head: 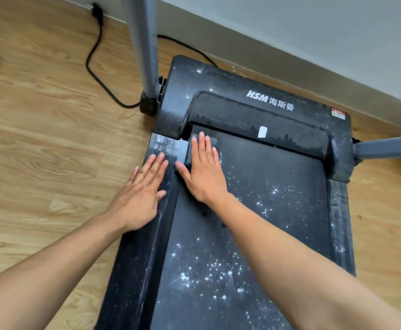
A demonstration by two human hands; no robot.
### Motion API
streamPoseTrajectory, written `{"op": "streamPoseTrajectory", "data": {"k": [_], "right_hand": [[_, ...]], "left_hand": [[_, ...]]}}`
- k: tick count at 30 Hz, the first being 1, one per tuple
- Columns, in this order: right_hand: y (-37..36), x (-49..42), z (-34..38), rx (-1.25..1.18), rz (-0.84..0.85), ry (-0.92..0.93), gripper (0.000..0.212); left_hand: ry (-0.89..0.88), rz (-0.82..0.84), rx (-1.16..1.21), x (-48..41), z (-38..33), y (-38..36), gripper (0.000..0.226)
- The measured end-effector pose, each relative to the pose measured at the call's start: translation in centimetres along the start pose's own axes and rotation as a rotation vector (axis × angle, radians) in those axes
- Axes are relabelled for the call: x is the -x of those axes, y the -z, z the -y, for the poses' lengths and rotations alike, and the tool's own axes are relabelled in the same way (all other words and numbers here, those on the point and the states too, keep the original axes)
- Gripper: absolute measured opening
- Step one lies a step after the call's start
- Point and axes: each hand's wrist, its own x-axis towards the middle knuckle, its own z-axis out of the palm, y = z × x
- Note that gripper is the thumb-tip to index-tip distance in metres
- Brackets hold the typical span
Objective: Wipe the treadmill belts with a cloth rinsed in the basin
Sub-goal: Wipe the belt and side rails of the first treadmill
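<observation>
Hands: two, both flat with fingers straight and close together, gripping nothing.
Left hand (142, 194): palm down on the left rail (132, 270), fingertips toward 1 o'clock.
Right hand (203, 172): just beside the left one, at its 3 o'clock, pressing flat on a cloth at the belt's front left corner.
Cloth (214, 142): one, dark, mostly hidden under the right hand. An edge shows past the fingertips and a fold by the thumb.
Belt (266, 198): one, black, running from 6 o'clock up to 1 o'clock, with white specks (218, 267) in two main clusters, one near 6 o'clock and one at 3 o'clock of the right hand.
Rails: two, the left one under the left hand and the right rail (340, 222) along the belt's far edge, both streaked pale.
Cover (218, 77): one, black and dusty, at 12 o'clock of the hands. It carries one logo (269, 101), one white tag (262, 132) and one red label (338, 114).
Uprights: two grey posts, one (144, 44) at 11 o'clock and one (390, 146) at 3 o'clock.
Cable (94, 67): one, black, looping over the floor (39, 139) from a plug (97, 13) at 11 o'clock to the base of the left post.
Wall (313, 32): pale, across 1 to 2 o'clock.
</observation>
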Motion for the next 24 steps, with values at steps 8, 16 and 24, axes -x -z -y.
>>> {"op": "streamPoseTrajectory", "data": {"k": [8, 16, 24], "right_hand": [[0.2, 0.6, 0.2, -0.071, 0.016, -0.050, 0.097], [-0.1, 5.5, -2.6, 0.059, 0.081, 0.077, 0.104], [0.3, 3.0, -2.2, -0.126, 0.021, -0.123, 0.106]], "left_hand": [[-0.004, 0.091, -0.007, -0.1, -0.1, 1.1, 0.073], [0.024, 0.350, -0.222, -1.4, -0.8, 3.7, 0.079], [0.183, -0.023, -0.226, -0.5, -5.1, 0.1, 0.085]]}}
